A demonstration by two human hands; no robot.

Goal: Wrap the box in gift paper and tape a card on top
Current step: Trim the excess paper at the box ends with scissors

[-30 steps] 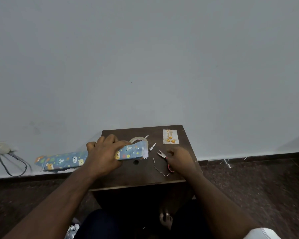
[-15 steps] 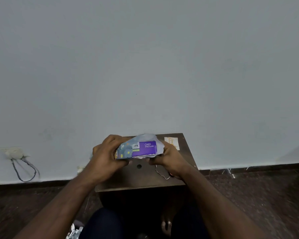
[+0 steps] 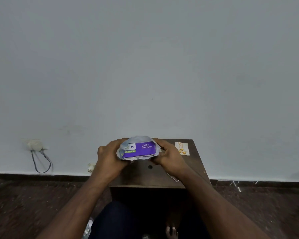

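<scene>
We see the left hand (image 3: 109,158) and right hand (image 3: 168,156) gripping the box (image 3: 139,150) by its ends; its gift paper (image 3: 136,139) gapes; the card (image 3: 182,148) lies on the table (image 3: 148,178).

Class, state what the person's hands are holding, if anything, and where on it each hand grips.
Both hold the purple cardboard box: left hand at its left end, right hand at its right end.

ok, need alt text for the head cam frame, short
Both hands, left hand and right hand, hold a purple box up over a small dark wooden table, its end face bare with pale gift paper loose around it. A small card lies on the table's far right corner, by a plain wall.
</scene>
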